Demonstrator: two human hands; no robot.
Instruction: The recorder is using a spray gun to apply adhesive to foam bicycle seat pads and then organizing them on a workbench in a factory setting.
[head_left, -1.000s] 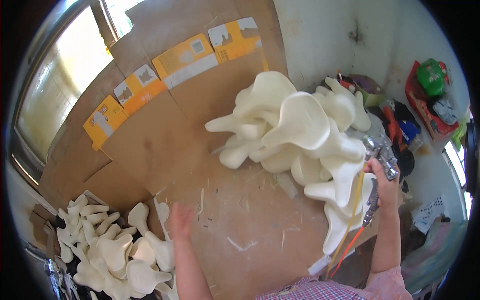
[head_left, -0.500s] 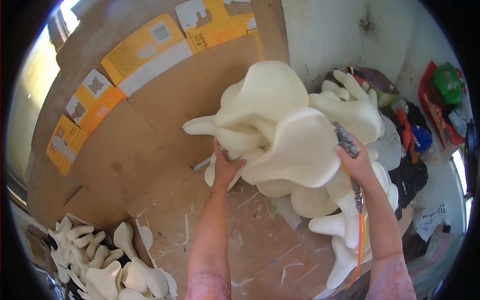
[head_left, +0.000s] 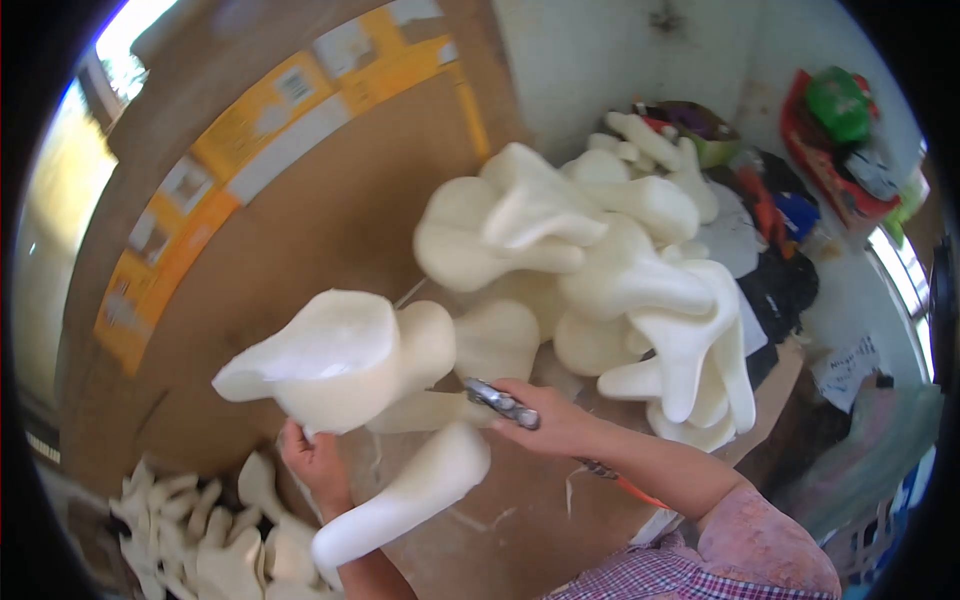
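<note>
A large cream-white, rounded foam-like piece point(head_left: 340, 350) is held up at the left by my left hand point(head_left: 318, 465), whose fingers close on its underside. Another smooth, elongated white lobe point(head_left: 410, 495) crosses in front of my left forearm; I cannot tell if it is joined to that piece. My right hand point(head_left: 552, 418) is wrapped round a slim silver hand tool point(head_left: 503, 404) with an orange cord or hose point(head_left: 640, 490) trailing from it. The tool's tip points left, close to the white piece; whether they touch is unclear.
A tall heap of similar white pieces point(head_left: 640, 270) stands at the right. More small ones point(head_left: 215, 560) lie at the lower left. A brown cardboard wall point(head_left: 300, 240) with yellow patches curves behind. Bags and clutter point(head_left: 790, 290) line the right wall.
Both hands have moved left and down from the heap. A white piece is now in my left hand, apart from the heap, and the tool has come across with my right hand.
</note>
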